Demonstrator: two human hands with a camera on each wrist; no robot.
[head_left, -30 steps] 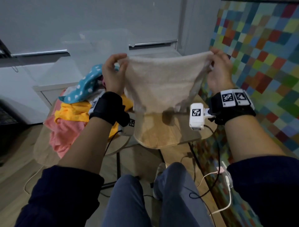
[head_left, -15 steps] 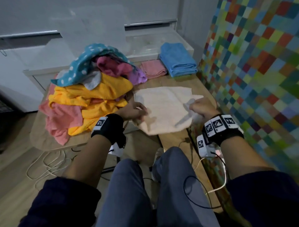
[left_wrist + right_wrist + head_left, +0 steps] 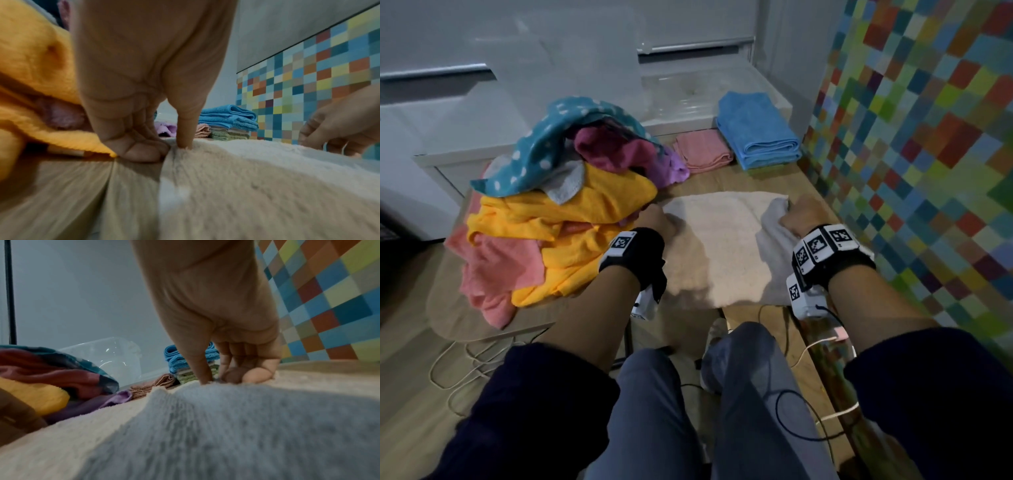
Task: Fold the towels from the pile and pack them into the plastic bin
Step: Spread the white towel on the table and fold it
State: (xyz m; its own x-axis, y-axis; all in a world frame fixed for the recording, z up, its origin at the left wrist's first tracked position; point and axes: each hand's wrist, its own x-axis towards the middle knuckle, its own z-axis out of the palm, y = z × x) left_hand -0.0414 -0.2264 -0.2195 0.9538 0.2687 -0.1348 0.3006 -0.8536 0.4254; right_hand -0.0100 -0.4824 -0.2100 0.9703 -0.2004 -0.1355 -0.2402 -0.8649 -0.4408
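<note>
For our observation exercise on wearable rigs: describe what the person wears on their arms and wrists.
Both arms have dark navy sleeves pushed up to the elbows. The left wrist carries a black band with one white square-code tag. The right wrist carries a black band with several such tags and a white box beneath, trailing a black cable. Both hands are bare.

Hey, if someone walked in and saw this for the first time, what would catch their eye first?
Probably the bright heap of unfolded towels on the table's left side, yellow, pink and polka-dot teal. Next, the cream towel spread flat in the middle, with the left hand and right hand each pinching a far corner. The colourful checkered wall on the right also stands out, with a folded blue towel stacked beside it.
</note>
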